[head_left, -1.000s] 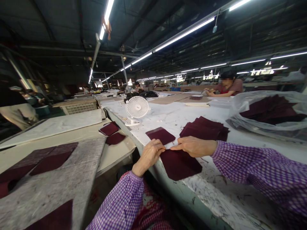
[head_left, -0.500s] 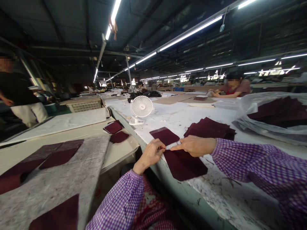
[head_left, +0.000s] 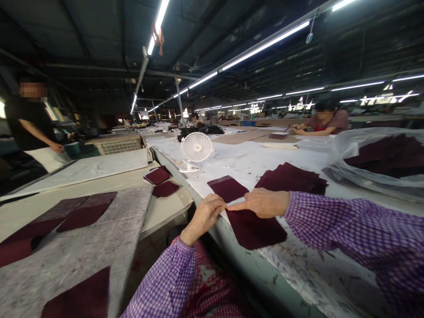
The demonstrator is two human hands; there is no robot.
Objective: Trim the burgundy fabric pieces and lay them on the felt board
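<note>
A dark maroon fabric piece (head_left: 256,229) with cut-off corners lies flat at the front edge of the white-covered table. My left hand (head_left: 207,214) pinches at its upper left corner, fingertips and thumb pressed together. From the other side my right hand (head_left: 261,203) rests over the piece's upper edge, its index finger stretched out to the same corner. That fingertip meets the left fingertips; the right hand's other fingers are curled and partly hidden. Just beyond lies another maroon piece (head_left: 228,188) with a pale strip along its far edge. Behind my right hand is a fanned maroon stack (head_left: 291,176).
A white clip fan (head_left: 196,148) stands behind the pieces. At right, a clear plastic bag (head_left: 341,154) holds more maroon fabric. Maroon pieces (head_left: 86,212) lie on a grey board (head_left: 109,238) at left, across a gap between tables. One person works across the table; another stands far left.
My right index finger has slid left along the edge to my left fingertips, closing the small gap between them. The person at far left has moved to the right.
</note>
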